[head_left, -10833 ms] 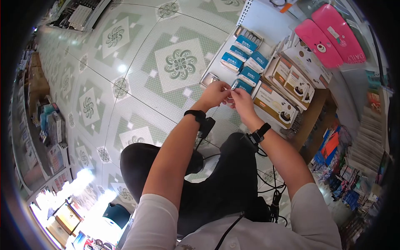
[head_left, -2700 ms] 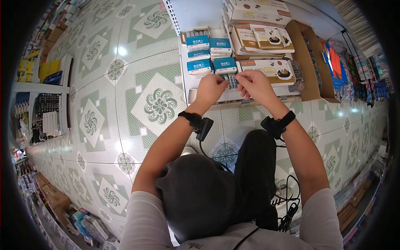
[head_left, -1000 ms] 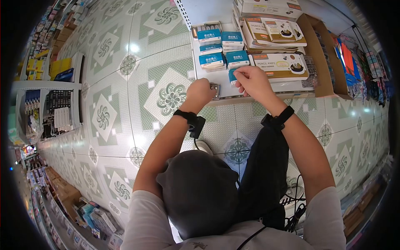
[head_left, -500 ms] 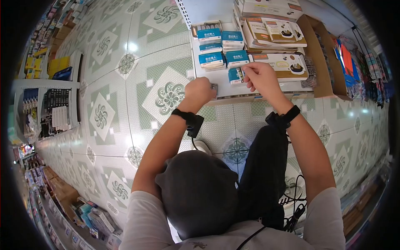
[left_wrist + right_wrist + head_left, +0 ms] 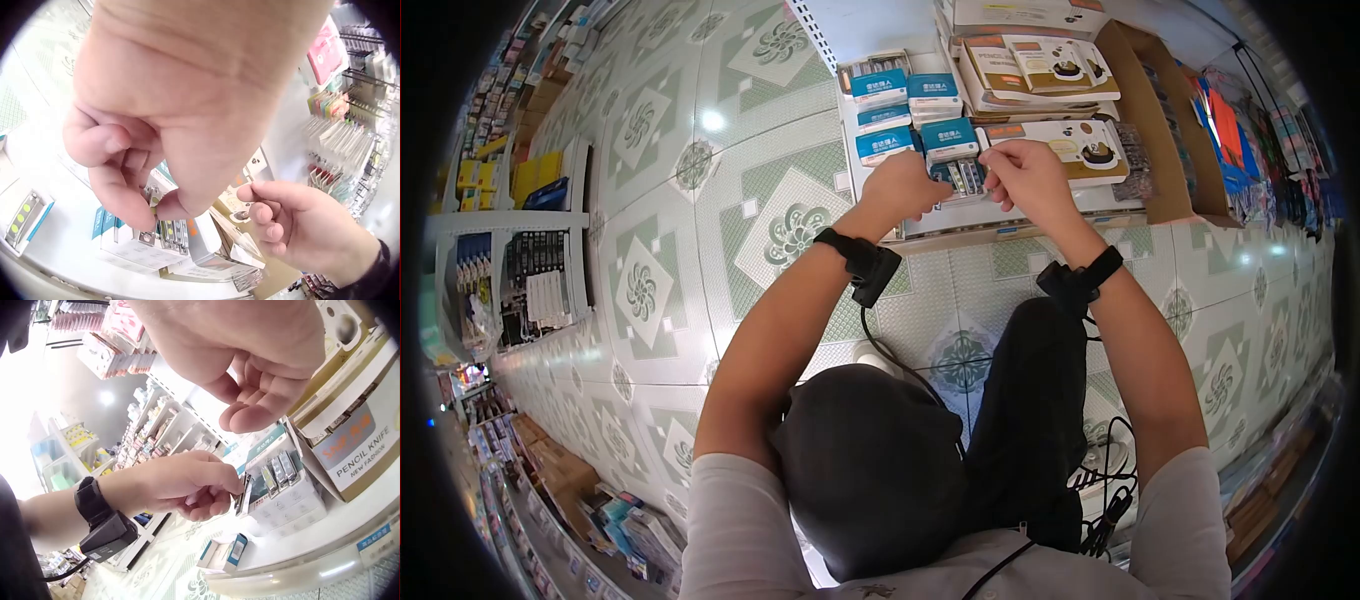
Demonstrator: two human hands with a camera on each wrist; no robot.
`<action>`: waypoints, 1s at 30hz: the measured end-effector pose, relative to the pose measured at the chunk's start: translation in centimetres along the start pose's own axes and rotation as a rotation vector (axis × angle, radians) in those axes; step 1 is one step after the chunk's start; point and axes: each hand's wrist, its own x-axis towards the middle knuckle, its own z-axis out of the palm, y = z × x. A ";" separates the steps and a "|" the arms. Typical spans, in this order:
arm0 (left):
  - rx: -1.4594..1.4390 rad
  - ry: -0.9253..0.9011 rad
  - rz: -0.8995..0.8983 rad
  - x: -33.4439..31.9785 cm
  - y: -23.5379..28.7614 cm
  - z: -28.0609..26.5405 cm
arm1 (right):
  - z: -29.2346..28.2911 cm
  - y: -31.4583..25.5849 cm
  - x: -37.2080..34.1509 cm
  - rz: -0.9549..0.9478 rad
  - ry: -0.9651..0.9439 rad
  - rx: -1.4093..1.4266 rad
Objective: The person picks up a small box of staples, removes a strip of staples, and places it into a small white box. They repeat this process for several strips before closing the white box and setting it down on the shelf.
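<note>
Compared with the frame taken half a second earlier, the left hand [image 5: 900, 186] has been shifted from the front-left part of the white metal shelf [image 5: 250, 575] to the open white card box [image 5: 294, 505], whose contents are now more fully exposed. At least one slim silver metal nail clipper [image 5: 243, 495] is pinched between left thumb and forefinger at the rim of that box; the exact number gripped cannot be told. The right hand [image 5: 1030, 178] is held beside the box, fingers loosely curled and thumb near forefinger. "PENCIL KNIFE" and "NEW FASHION" can be read on the large white-and-brown carton [image 5: 359, 453] adjoining the box. White characters are printed on the blue-topped white boxes [image 5: 950, 138], too small to be read surely. Counted: blue-topped boxes, five in the head view; upright silver clippers [image 5: 279, 474] in the open box, three seen from the right wrist; clipper with three yellow-green dots [image 5: 20, 220], one, in a small blue-and-white box [image 5: 44, 214] on the shelf.
</note>
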 end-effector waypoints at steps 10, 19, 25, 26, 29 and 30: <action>0.002 0.023 0.005 1.7 0.4 0.4 | -0.1 -0.2 0.6 -0.012 -0.022 0.005; -0.068 -0.047 0.067 2.0 -0.6 0.3 | -0.4 0.9 0.7 0.007 0.003 0.012; -0.132 -0.044 0.131 2.2 -1.5 1.1 | -0.1 0.8 0.8 -0.003 0.002 0.019; -0.024 0.029 0.178 2.2 -1.7 1.3 | 0.0 0.9 0.8 -0.013 0.002 0.023; 0.081 0.120 0.218 2.3 -2.2 1.4 | 0.2 1.3 0.9 -0.017 0.005 0.021; 0.078 0.135 0.216 2.4 -2.4 1.4 | 0.2 1.3 0.9 -0.017 0.005 0.021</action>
